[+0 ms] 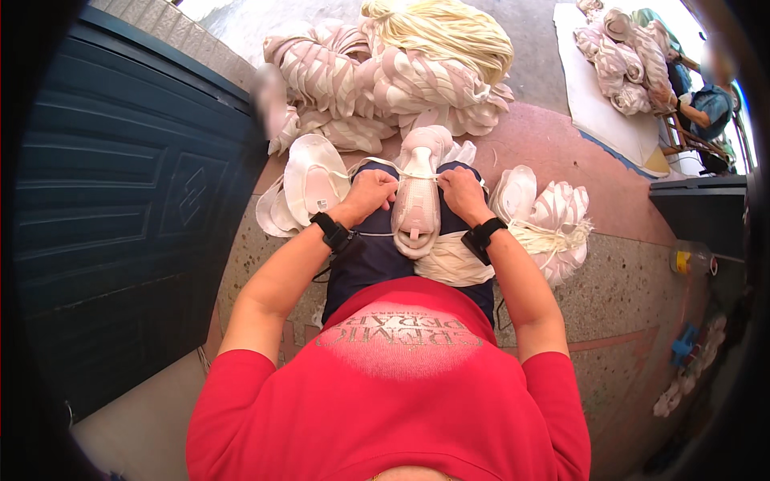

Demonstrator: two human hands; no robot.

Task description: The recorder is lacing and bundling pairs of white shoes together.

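A pale pink and white shoe upper (417, 210) lies lengthwise over my lap, between my two hands. A cream shoelace (419, 175) crosses it and stretches out to both sides. My left hand (371, 193) is closed in a pinch on the lace at the upper's left. At its right, my right hand (463, 195) pinches the lace too, fingers bent. A loose bundle of cream laces (453, 261) rests by my right thigh, partly under the upper. Other flat pale uppers (314, 178) sit beside my left knee.
Ahead is a big heap of tied pink-and-white uppers (345, 84), topped by a hank of cream laces (441, 34). Another bundle (557, 212) lies to my right. A dark blue door (104, 160) stands left. A person (710, 108) sits far right beside more uppers (622, 64).
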